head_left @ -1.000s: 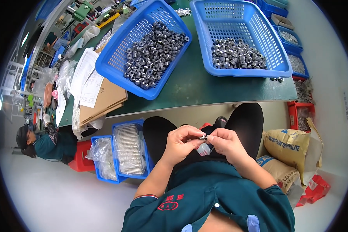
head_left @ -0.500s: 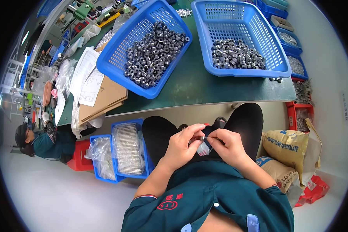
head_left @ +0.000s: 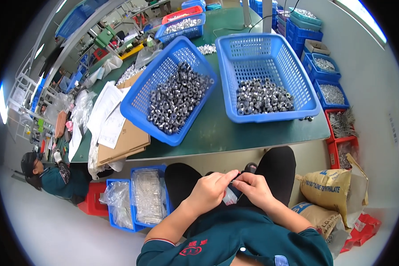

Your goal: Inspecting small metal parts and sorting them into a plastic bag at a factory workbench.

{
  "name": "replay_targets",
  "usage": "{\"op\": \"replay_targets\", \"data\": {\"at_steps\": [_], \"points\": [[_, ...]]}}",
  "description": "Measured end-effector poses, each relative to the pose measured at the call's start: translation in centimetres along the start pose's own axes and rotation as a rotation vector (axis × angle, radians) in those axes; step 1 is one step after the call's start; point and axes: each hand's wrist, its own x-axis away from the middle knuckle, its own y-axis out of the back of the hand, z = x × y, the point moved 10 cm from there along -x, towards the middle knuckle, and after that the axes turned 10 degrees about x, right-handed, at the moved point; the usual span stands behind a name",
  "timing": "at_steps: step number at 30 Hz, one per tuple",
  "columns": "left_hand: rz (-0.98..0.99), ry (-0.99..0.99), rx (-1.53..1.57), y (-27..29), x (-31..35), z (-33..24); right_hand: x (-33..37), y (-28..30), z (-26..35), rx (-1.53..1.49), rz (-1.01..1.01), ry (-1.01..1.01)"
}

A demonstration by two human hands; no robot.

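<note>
Over my lap, my left hand point(head_left: 209, 190) is closed, thumb and fingers pinched round a small dark metal ring that its fingers now mostly hide. Close against it, my right hand point(head_left: 254, 189) is also closed in a pinch, on something small and thin that I cannot make out. The fingertips of both hands meet or nearly meet. Beyond them on the bench, a blue perforated basket point(head_left: 135, 95) holds many dark metal rings point(head_left: 175, 102). To its right, a second blue basket point(head_left: 292, 57) holds a smaller heap of similar rings point(head_left: 264, 97).
The green bench point(head_left: 195, 150) has cardboard point(head_left: 124, 144) and papers point(head_left: 111, 128) at left. Blue crates point(head_left: 148, 195) of bagged metal parts stand on the floor; sacks point(head_left: 326, 184) lie at right. A co-worker point(head_left: 53, 177) sits far left. Red bins point(head_left: 341, 124) hold metal parts.
The view has tilted up, so the bench and baskets sit lower in the picture. My left hand has turned, and its fingers now cover the ring that showed before.
</note>
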Motion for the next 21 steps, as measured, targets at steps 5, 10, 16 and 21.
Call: {"op": "replay_targets", "data": {"at_steps": [5,10,16,21], "points": [[-0.094,-0.232,-0.268,3.7,-4.6,-3.5,-0.6,2.4,-2.4,-0.395,-0.111,-0.061],[-0.226,-0.38,-0.013,7.2,-14.4,-5.3,-1.8,4.2,-6.5,0.25,-0.415,0.181],[0.039,-0.105,-0.445,-0.2,-24.2,3.8,-0.9,2.3,-8.1,0.862,-0.42,0.354],[0.066,-0.064,-0.458,-0.8,-24.1,5.6,-1.1,1.5,-8.1,0.884,-0.38,0.414]]}}
